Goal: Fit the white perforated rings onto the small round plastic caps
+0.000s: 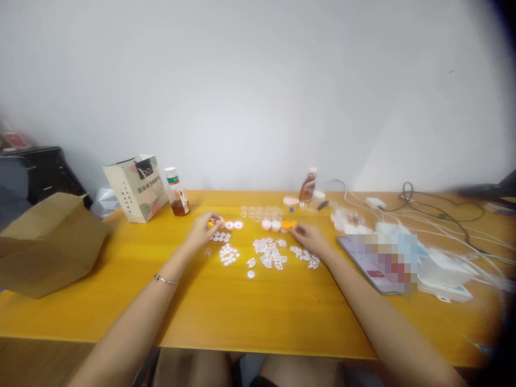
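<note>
- My left hand (205, 228): fingers pinched on a small orange piece (212, 221) at the row's left end.
- My right hand (308, 237): fingertips touching the orange piece (288, 224) at the right end; grip unclear.
- Row of assembled rounds (234, 225): a few done.
- Loose white discs (269, 252): many left on the desk (242, 306).

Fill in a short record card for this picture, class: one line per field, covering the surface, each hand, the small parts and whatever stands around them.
surface: yellow wooden table
left hand: fingers on a small orange piece at the left end of a row of round pieces
right hand: fingertips at an orange piece at the row's right end
small parts: white flat pieces scattered between the hands
behind: paper bag, two bottles
right side: tablet, white cables
left side: brown cardboard
</note>
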Motion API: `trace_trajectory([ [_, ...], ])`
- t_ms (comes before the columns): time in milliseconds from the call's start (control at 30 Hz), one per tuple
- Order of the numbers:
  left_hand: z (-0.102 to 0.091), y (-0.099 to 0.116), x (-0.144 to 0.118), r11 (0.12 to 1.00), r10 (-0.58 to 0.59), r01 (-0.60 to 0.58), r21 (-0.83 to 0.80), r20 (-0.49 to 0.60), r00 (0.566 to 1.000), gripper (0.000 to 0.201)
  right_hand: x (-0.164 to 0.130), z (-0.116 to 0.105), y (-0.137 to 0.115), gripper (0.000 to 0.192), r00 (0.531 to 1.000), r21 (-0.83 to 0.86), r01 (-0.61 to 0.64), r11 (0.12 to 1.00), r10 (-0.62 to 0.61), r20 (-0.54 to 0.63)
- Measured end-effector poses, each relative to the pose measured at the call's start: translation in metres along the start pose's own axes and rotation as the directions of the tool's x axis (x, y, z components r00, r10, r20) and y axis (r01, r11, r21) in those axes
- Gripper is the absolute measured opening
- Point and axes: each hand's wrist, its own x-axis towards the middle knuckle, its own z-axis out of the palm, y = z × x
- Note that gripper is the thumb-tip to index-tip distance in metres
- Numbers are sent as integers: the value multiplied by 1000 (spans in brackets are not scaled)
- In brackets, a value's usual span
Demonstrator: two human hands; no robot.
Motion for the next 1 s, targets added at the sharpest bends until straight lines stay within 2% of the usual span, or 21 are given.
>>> trace_trajectory([
  [33, 2, 15, -3, 990, 91, -83, -111, 73, 993, 18, 0, 0, 0, 35, 1000, 0, -3, 1000, 3, 3],
  [67, 4, 30, -8, 966, 191, -151, -211, 184, 964, 17, 0, 0, 0, 35, 1000, 0, -6, 1000, 6, 3],
  [100, 6, 44, -13, 937, 275, -188, -295, 289, 917, 17, 0, 0, 1, 35, 1000, -1, -8, 1000, 8, 2],
  [200, 10, 74, -27, 883, 403, -214, -418, 441, 802, 15, 0, 1, 1, 35, 1000, 2, -9, 1000, 9, -3],
  [333, 14, 82, -35, 874, 461, -256, -412, 543, 701, 13, 0, 1, 0, 34, 1000, 15, -2, 1000, 2, 0],
  [467, 21, 76, -35, 878, 472, -289, -381, 589, 656, 17, 0, 1, -1, 33, 1000, 9, 3, 1000, -3, -3],
  [533, 23, 75, -35, 882, 468, -299, -365, 595, 654, 20, 0, 1, 0, 34, 1000, 2, 4, 1000, -4, -2],
  [600, 20, 77, -35, 879, 472, -308, -364, 568, 674, 21, 0, 2, 0, 34, 1000, 4, 7, 1000, -7, 2],
  [667, 14, 77, -32, 876, 472, -310, -371, 520, 712, 20, 0, 1, -1, 34, 1000, 8, 8, 1000, -8, 0],
  [767, 0, 70, -24, 902, 411, -285, -325, 440, 799, 20, 0, 1, -2, 34, 1000, 6, 1, 1000, -1, -7],
  [833, -10, 56, -15, 944, 312, -232, -235, 406, 859, 20, 0, 1, -2, 35, 1000, 9, -3, 1000, 3, -7],
  [900, -18, 36, -8, 988, 155, -127, -93, 415, 897, 19, -1, 1, -3, 36, 1000, 20, -3, 1000, 3, -6],
  [933, -21, 26, -5, 997, 62, -72, 7, 441, 896, 19, -1, 1, -3, 36, 1000, 26, -3, 1000, 3, -4],
  [1000, -25, 7, -2, 977, -120, 17, 211, 488, 865, 15, -1, 1, -4, 36, 1000, 33, -2, 999, 2, 1],
])
